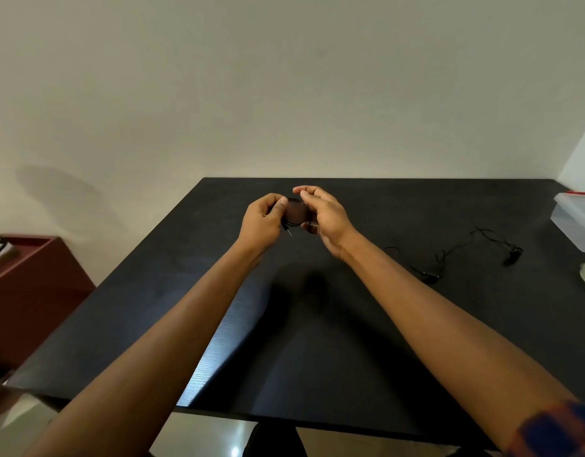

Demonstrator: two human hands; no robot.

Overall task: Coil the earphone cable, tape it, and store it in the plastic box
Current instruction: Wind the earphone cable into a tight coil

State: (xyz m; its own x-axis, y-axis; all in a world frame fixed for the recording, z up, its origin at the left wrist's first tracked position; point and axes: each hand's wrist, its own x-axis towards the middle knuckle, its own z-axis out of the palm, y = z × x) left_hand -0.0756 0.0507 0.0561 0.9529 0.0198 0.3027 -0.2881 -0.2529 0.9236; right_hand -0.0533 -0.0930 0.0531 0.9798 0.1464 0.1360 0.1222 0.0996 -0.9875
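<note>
One loose earphone (pixel 449 255) (beside box (pixel 574 222))

Black wood-grained worktop (pixel 350 324), black earphone cable (pixel 449 255), clear plastic box (pixel 574 222) with red edge, dark red cabinet (pixel 30 278), blue-and-orange patterned sleeve (pixel 558 430)

No text, label, brand, number or sign can be read anywhere in this view. The plastic box (pixel 578 222) at the far right edge of the black table (pixel 350 324) has only a plain red strip along its lid, and the things beside the table on the left are too blurred to show any writing.
</note>
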